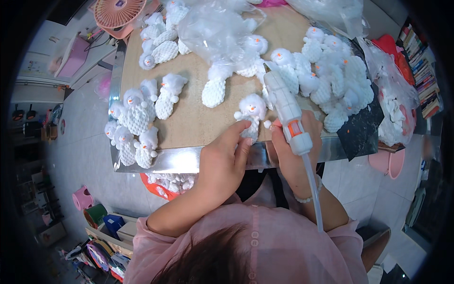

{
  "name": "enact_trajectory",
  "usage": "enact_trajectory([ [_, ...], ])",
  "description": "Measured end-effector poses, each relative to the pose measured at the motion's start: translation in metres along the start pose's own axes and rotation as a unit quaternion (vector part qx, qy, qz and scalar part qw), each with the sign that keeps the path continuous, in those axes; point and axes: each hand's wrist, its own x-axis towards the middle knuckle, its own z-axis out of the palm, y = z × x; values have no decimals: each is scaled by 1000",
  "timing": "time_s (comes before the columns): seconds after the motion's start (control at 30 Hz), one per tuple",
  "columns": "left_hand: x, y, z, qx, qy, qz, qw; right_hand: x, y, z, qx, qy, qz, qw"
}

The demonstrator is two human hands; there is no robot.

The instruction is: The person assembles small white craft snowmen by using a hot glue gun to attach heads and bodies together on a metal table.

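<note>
My left hand pinches the lower body of a small white plush snowman with an orange nose, near the table's front edge. My right hand is wrapped round a white glue gun with an orange trigger, its nozzle pointing up and away from me and a clear glue stick trailing from its rear. A little white pom-pom sits by the right index finger and thumb. Piles of similar snowmen lie at left and right on the brown board.
A crumpled clear bag covers snowmen at the back, beside a pink fan. Plastic bags and books stand on the right. Below the metal-edged table are a red bag of white pieces and a pink bucket.
</note>
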Motion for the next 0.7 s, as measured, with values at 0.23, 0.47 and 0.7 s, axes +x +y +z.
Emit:
enact_trajectory([
  [0.23,2,-4,0,10,1,17,1000,6,-3,5,-29,19,-30,999],
  [0.47,4,1,-4,-15,-26,-18,999,8,-6,3,-39,-20,-66,997],
  [0.7,4,-5,0,-27,-16,3,1000,9,-8,5,-33,-30,-81,996],
])
